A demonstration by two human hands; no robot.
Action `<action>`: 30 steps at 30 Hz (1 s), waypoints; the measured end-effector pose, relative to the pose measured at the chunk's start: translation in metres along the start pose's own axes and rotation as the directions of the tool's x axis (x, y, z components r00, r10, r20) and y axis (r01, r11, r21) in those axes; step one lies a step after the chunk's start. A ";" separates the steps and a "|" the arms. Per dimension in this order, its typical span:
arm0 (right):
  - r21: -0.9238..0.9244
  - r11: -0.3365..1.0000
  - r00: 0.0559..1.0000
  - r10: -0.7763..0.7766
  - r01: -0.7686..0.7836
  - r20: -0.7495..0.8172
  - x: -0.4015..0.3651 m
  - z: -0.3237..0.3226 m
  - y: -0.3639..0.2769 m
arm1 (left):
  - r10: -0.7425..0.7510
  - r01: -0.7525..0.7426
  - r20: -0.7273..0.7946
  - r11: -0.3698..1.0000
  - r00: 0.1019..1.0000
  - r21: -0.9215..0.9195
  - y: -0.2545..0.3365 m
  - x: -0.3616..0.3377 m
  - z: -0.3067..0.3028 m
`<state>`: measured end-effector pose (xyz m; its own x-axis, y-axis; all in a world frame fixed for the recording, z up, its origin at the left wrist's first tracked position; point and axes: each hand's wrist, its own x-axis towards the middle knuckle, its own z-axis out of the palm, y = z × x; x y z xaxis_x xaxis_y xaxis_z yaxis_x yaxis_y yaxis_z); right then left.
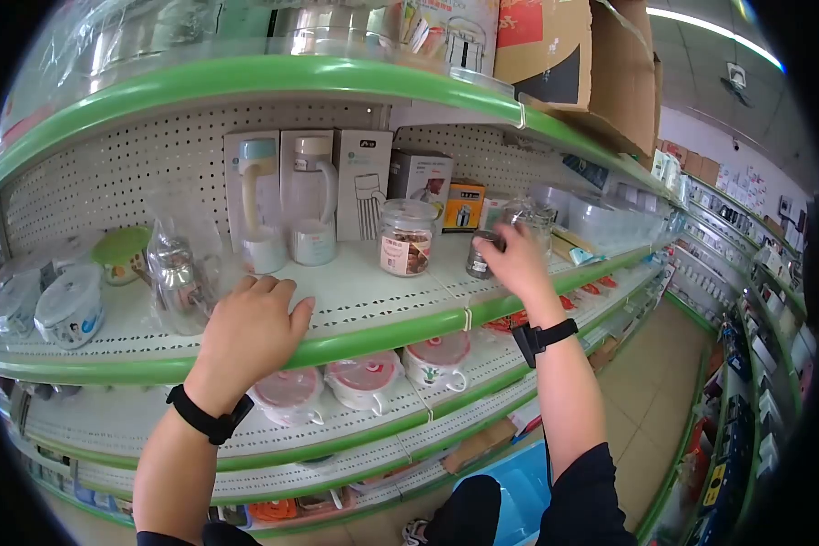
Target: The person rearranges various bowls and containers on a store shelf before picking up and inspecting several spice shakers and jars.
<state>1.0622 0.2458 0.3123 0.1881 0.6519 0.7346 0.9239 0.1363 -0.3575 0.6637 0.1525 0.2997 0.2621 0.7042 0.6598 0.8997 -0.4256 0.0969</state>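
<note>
Right hand [521, 262] pinches small jar [479, 258] near its top, right of big jar [406, 246]; contact with shelf [359, 289] unclear. Left hand [253, 326] loosely spread, palm down, at near edge. Risk: fingertip hold could slip; a swing right could knock glassware [530, 211]. Big jar: clear, lidded, brown inside or printed. Small jar: contents unreadable.

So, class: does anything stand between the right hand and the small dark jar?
Nothing visible does: the right hand is at the small dark jar, seemingly touching it. The larger clear jar stands to its left, not between them.
</note>
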 end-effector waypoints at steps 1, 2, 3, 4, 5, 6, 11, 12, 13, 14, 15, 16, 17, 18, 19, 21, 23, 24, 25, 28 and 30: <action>-0.042 0.997 0.997 -0.070 0.069 -0.018 -0.004 0.008 0.002 | -0.002 0.002 0.004 1.000 1.000 0.003 0.000 0.000 0.000; -0.071 0.993 0.995 -0.097 0.095 -0.034 -0.007 0.011 0.007 | -0.004 0.004 0.007 1.000 1.000 0.007 0.000 0.000 -0.001; -0.099 0.988 0.991 -0.125 0.120 -0.048 -0.011 0.010 0.003 | -0.007 0.007 0.011 1.000 1.000 0.010 0.001 0.000 -0.001; -0.128 0.981 0.986 -0.154 0.145 -0.060 -0.012 0.010 0.001 | -0.005 0.005 0.012 1.000 1.000 0.009 0.001 0.000 -0.001; -0.128 0.981 0.986 -0.154 0.145 -0.068 -0.013 0.010 0.001 | -0.004 0.004 0.014 1.000 1.000 0.008 0.001 0.000 -0.002; -0.128 0.981 0.985 -0.155 0.144 -0.076 -0.013 0.011 0.002 | -0.004 0.003 0.016 1.000 1.000 0.008 0.001 0.000 -0.002; -0.092 0.990 0.990 -0.117 0.110 -0.075 -0.014 0.012 0.002 | 0.003 -0.003 0.004 1.000 1.000 0.011 -0.001 0.000 0.001; -0.102 0.988 0.987 -0.126 0.116 -0.096 -0.014 0.014 0.003 | 0.004 -0.004 -0.002 1.000 1.000 0.011 0.000 0.000 0.001; -0.112 0.986 0.984 -0.136 0.123 -0.117 -0.014 0.015 0.003 | 0.002 -0.002 -0.001 1.000 1.000 0.015 0.000 0.001 0.001; -0.156 0.979 0.979 -0.153 0.132 -0.133 -0.015 0.015 0.003 | 0.000 0.000 0.001 1.000 1.000 0.018 0.001 0.001 0.000; -0.200 0.970 0.974 -0.172 0.140 -0.147 -0.016 0.014 0.002 | -0.003 0.003 0.002 1.000 1.000 0.022 0.001 0.001 0.000; -0.244 0.958 0.968 -0.191 0.148 -0.161 -0.016 0.014 0.000 | -0.004 0.004 0.005 1.000 1.000 0.019 0.001 0.001 0.000; -0.252 0.961 0.979 -0.154 0.117 -0.134 -0.016 0.012 -0.003 | -0.006 0.006 0.007 1.000 1.000 0.016 0.001 0.001 0.000; -0.261 0.962 0.988 -0.116 0.085 -0.106 -0.015 0.010 -0.006 | -0.007 0.007 0.010 1.000 1.000 0.013 0.001 0.001 -0.001; -0.270 0.961 0.994 -0.077 0.053 -0.079 -0.015 0.008 -0.009 | -0.009 0.009 0.011 1.000 1.000 0.009 0.001 0.001 -0.001; -0.200 0.980 0.999 -0.018 0.010 -0.041 -0.014 0.006 -0.013 | -0.013 0.013 0.012 1.000 1.000 0.002 0.002 0.000 -0.001; -0.149 0.989 1.000 0.003 -0.007 -0.027 -0.014 0.006 -0.014 | -0.007 0.007 0.018 1.000 1.000 0.006 0.001 0.001 -0.001; -0.132 0.991 0.999 -0.004 0.000 -0.034 -0.014 0.007 -0.013 | -0.005 0.005 0.021 1.000 1.000 0.009 0.001 0.001 -0.001; -0.116 0.993 0.999 -0.012 0.007 -0.040 -0.014 0.008 -0.012 | -0.006 0.005 0.022 1.000 1.000 0.007 0.001 0.001 -0.001; -0.120 0.992 0.997 -0.040 0.031 -0.068 -0.014 0.011 -0.009 | -0.011 0.011 0.026 1.000 1.000 0.003 0.000 0.001 0.000; -0.103 0.993 0.995 -0.059 0.050 -0.084 -0.015 0.012 -0.008 | -0.013 0.014 0.024 1.000 1.000 0.000 0.001 0.001 -0.001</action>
<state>1.0479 0.2434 0.2975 0.1606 0.5779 0.8001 0.9616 0.0912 -0.2589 0.6650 0.1523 0.3015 0.2584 0.7236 0.6400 0.9031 -0.4162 0.1059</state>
